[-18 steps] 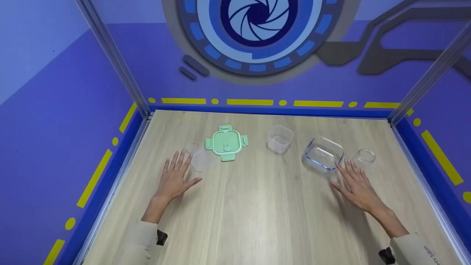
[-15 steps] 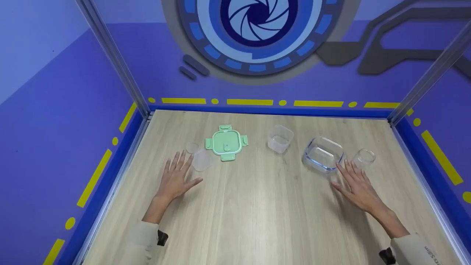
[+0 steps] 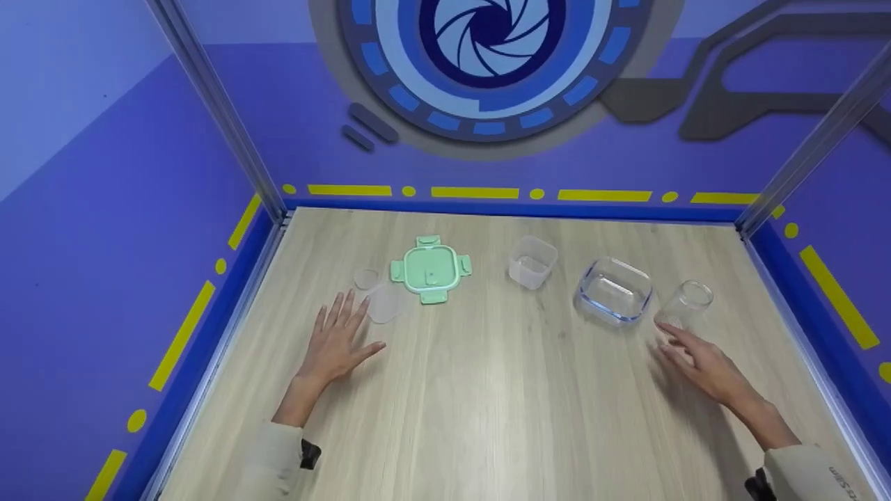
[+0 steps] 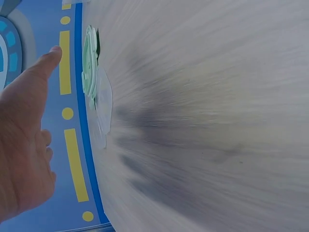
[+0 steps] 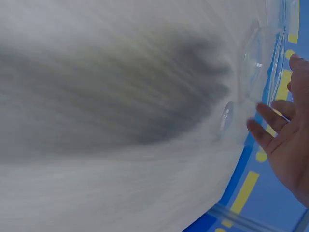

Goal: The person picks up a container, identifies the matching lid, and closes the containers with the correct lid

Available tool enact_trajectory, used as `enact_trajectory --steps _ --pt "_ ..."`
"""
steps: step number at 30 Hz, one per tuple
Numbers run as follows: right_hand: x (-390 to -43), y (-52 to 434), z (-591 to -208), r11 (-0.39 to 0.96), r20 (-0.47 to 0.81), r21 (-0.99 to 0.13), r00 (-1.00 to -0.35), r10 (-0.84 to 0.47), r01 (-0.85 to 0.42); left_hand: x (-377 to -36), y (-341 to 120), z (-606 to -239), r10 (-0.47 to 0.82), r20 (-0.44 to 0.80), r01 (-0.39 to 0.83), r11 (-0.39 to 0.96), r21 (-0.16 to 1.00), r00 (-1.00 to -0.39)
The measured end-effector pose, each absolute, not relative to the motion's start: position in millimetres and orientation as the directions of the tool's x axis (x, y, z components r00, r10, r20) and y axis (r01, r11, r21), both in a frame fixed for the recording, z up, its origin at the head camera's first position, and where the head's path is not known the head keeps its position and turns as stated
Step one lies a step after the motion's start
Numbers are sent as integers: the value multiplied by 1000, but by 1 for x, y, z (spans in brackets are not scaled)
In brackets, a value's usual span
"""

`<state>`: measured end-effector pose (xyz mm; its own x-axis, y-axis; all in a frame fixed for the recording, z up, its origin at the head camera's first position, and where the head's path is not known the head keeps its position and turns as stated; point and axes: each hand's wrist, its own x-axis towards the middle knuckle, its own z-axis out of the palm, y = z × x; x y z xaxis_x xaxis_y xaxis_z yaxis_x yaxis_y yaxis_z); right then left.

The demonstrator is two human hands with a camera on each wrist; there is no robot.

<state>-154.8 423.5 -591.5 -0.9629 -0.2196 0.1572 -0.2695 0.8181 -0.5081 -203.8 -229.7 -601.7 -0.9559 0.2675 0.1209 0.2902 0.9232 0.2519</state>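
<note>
My left hand (image 3: pixel 332 351) hovers over the left of the table with fingers spread, holding nothing. Just beyond its fingertips lie a translucent square lid (image 3: pixel 385 306) and a small round clear lid (image 3: pixel 366 279). A mint-green lid with clip flaps (image 3: pixel 431 270) lies beside them; the left wrist view shows this green lid (image 4: pixel 90 63) edge-on. My right hand (image 3: pixel 713 372), its fingers loosely bent and holding nothing, is at the near side of a clear drinking glass (image 3: pixel 689 303). Left of that glass stands a square glass food container (image 3: pixel 614 292). The right wrist view also shows the container (image 5: pixel 253 65).
A frosted plastic tub (image 3: pixel 532 263) stands between the green lid and the glass container. Blue printed panels (image 3: pixel 487 174) close off the back and both sides of the wooden table (image 3: pixel 473 396), with metal posts (image 3: pixel 807 146) at the back corners.
My right hand has drawn back to the right, away from the glass container, and its fingers have bent from their spread pose. The left hand has barely moved.
</note>
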Motion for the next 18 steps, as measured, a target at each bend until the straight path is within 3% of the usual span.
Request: enact_trajectory --steps 5,10,13,18 --pt "-158 443 -592 850 177 -464 -967 -185 -248 -201 -232 -604 260 131 286 923 256 -957" --pt "-163 458 -590 892 37 -447 -998 -51 -62 -199 -232 -604 255 133 282 924 258 -958" --pt "-169 460 -588 838 -102 -536 -993 54 101 -197 -231 -603 257 116 279 928 248 -959" --pt "-180 458 -590 620 -272 -714 -945 183 326 -196 -229 -602 261 104 279 929 244 -960"
